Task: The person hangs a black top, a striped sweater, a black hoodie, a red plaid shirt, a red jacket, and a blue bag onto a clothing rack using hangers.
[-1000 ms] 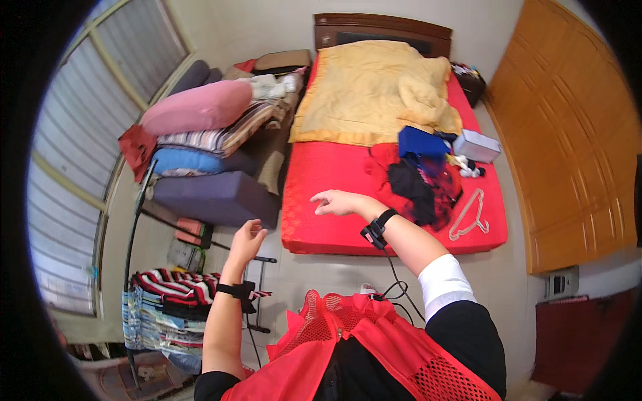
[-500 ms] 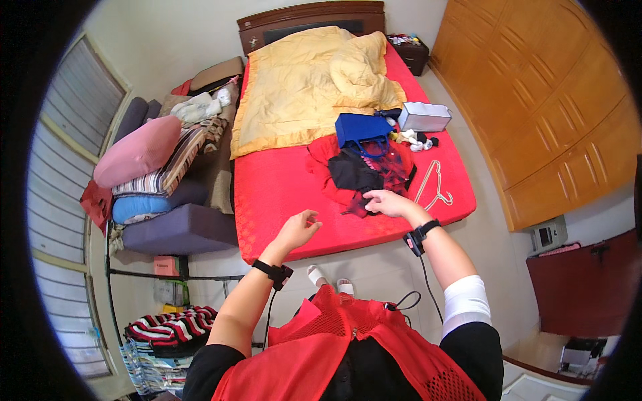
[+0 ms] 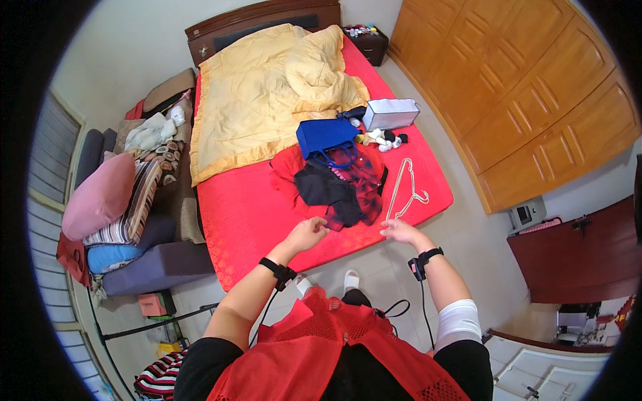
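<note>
Head view: left hand (image 3: 306,235), empty and loosely curled, is near the clothes pile (image 3: 329,190) on the bed (image 3: 241,217). Right hand (image 3: 402,232), fingers narrowly spaced, is beside the hanger (image 3: 413,192); grip cannot be confirmed. Lift clothes by a free edge; the blue bag (image 3: 324,137) obstructs the pile's far side, near the socks (image 3: 384,140).
</note>
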Demonstrator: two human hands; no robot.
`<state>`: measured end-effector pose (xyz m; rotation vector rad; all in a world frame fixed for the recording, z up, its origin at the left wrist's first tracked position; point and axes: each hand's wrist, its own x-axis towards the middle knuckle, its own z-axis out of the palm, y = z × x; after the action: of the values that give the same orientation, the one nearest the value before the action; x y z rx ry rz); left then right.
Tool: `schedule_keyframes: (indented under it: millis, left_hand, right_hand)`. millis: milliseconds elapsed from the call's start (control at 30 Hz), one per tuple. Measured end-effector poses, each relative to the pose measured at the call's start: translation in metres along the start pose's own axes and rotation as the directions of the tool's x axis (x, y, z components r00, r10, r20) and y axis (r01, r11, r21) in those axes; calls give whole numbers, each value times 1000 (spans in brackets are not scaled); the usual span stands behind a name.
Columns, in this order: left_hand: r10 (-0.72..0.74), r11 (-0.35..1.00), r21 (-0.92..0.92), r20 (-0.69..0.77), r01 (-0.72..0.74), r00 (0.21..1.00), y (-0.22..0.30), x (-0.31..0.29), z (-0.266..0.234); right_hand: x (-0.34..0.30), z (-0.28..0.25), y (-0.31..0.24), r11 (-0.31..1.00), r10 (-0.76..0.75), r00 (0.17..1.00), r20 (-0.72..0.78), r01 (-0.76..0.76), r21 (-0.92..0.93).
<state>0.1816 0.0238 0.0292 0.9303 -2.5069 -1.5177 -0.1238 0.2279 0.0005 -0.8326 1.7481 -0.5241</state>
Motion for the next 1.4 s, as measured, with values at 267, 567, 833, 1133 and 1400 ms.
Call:
schedule_keyframes:
  millis: [267, 567, 833, 1133, 1400]
  left_hand:
    - [-68, 998, 11, 46, 68, 997, -22, 59, 36]
    - [-335, 942, -38, -27, 334, 942, -69, 86, 85]
    - [-505, 858, -121, -16, 500, 863, -93, 109, 123]
    - [-500, 856, -177, -39, 487, 865, -118, 136, 146]
    - [-559, 701, -560, -46, 442, 828, -137, 152, 158]
  right_hand:
    - [94, -18, 76, 997, 25, 988, 150, -35, 62]
    - [228, -11, 57, 927, -227, 954, 197, 273, -255]
    - [329, -9, 21, 689, -329, 933, 149, 345, -637]
    - [386, -8, 23, 718, -204, 969, 142, 246, -651]
    - [330, 21, -9, 814, -482, 831, 277, 542, -209]
